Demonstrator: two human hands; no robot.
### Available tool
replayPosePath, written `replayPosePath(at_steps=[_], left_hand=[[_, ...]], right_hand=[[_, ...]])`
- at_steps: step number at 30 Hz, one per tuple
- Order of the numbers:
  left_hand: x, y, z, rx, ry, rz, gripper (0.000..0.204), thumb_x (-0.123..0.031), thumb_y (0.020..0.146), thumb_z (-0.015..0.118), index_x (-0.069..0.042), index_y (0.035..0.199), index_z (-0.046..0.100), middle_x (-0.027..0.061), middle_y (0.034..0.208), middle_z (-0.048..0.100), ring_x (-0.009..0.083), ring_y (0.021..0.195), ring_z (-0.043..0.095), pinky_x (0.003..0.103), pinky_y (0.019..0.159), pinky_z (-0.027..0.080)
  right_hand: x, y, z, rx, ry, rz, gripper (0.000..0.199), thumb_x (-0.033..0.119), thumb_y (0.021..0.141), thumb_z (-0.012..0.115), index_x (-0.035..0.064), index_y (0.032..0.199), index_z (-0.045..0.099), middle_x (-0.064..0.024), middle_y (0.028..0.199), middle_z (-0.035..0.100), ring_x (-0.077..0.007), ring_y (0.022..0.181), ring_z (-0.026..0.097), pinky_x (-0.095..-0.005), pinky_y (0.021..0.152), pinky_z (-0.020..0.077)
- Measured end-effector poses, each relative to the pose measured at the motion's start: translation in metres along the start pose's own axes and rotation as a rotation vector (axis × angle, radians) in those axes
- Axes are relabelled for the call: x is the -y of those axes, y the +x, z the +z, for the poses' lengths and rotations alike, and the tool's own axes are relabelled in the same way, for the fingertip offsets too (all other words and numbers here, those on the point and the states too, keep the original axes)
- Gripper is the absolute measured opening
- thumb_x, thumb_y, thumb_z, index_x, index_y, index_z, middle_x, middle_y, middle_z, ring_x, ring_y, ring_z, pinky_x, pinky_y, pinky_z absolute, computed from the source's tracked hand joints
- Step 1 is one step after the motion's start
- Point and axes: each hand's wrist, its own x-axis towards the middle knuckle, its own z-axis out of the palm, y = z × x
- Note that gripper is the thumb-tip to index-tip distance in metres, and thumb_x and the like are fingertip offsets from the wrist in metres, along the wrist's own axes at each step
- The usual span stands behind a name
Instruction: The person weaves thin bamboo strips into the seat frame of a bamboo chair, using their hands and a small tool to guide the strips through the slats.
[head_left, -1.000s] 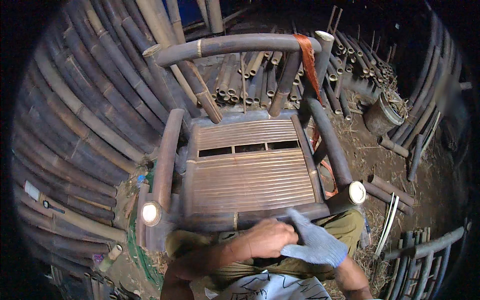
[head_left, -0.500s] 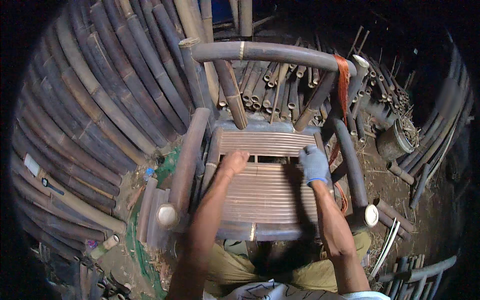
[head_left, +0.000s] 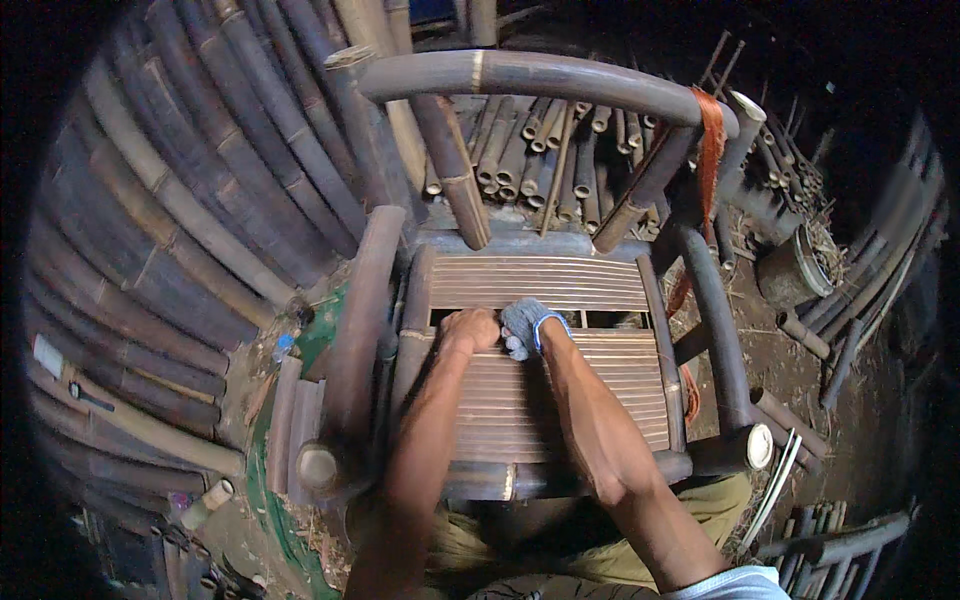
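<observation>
Viewpoint: looking straight down from the person's head at a bamboo chair [head_left: 545, 390] that stands just in front of their knees

Chair: dark bamboo poles form the frame, with a curved top rail [head_left: 545, 78] across the back, two thick armrests, and a seat of thin pale slats [head_left: 560, 400] running side to side

Seat gap: a narrow dark opening [head_left: 600, 319] crosses the seat between the rear band of slats and the front band

Left hand [head_left: 468, 330]: bare, fingers curled into a loose fist, resting on the slats at the edge of the gap; whether it grips anything cannot be told

Right hand [head_left: 527, 328]: in a grey work glove with a blue cuff, fingers bent and pressed together on the slats at the same gap, touching the left hand; no object can be seen inside it

Forearms: both reach forward over the front of the seat, coming in from the lower edge

Orange strap [head_left: 711, 150]: hangs from the right end of the top rail

Left side: a big stack of long dark bamboo poles [head_left: 170, 230] lies beside the chair

Behind the chair: cut bamboo tubes [head_left: 530, 150] are piled with their open ends showing

Right side: dirt ground with loose bamboo pieces and a round basket [head_left: 795, 270]
</observation>
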Motion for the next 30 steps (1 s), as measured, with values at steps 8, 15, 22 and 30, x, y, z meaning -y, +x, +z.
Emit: replayPosePath(at_steps=[8,15,22,30], left_hand=[[0.006,0.047,0.007,0.225,-0.039,0.129,0.044,-0.03,0.086,0.05,0.003,0.111,0.066,0.0262,0.119,0.064,0.0412,0.112,0.062,0.044,0.096,0.047],[0.003,0.043,0.008,0.1,0.177,0.05,0.039,-0.032,0.083,0.059,-0.004,0.108,0.071,0.0196,0.117,0.067,0.0378,0.114,0.061,0.044,0.099,0.046],[-0.005,0.008,-0.032,-0.201,-0.026,0.215,0.028,-0.025,0.083,0.069,0.001,0.093,0.073,0.0164,0.091,0.074,0.0317,0.09,0.071,0.044,0.079,0.056],[-0.007,-0.028,-0.057,0.46,-1.169,-0.166,0.029,-0.029,0.089,0.072,-0.006,0.105,0.069,0.0026,0.096,0.072,0.0133,0.079,0.065,0.027,0.074,0.051]], right_hand=[[-0.015,0.004,-0.03,0.294,-0.206,-0.273,0.033,0.021,0.089,0.053,0.0154,0.056,0.047,-0.0035,0.049,0.043,-0.0191,0.037,0.04,-0.0378,0.036,0.0339],[0.003,-0.02,-0.014,0.151,-0.484,-0.372,0.034,0.016,0.091,0.049,0.01,0.059,0.057,-0.0085,0.052,0.052,-0.0222,0.039,0.05,-0.0412,0.037,0.042],[0.0,-0.109,-0.013,-0.82,-0.915,-0.496,0.027,0.023,0.084,0.06,0.002,0.096,0.07,-0.0226,0.092,0.07,-0.0368,0.085,0.069,-0.048,0.077,0.0548],[-0.028,-0.119,-0.002,-0.735,-0.789,-0.846,0.038,0.025,0.078,0.071,0.0081,0.112,0.066,-0.0176,0.106,0.063,-0.037,0.102,0.059,-0.0444,0.093,0.0468]])
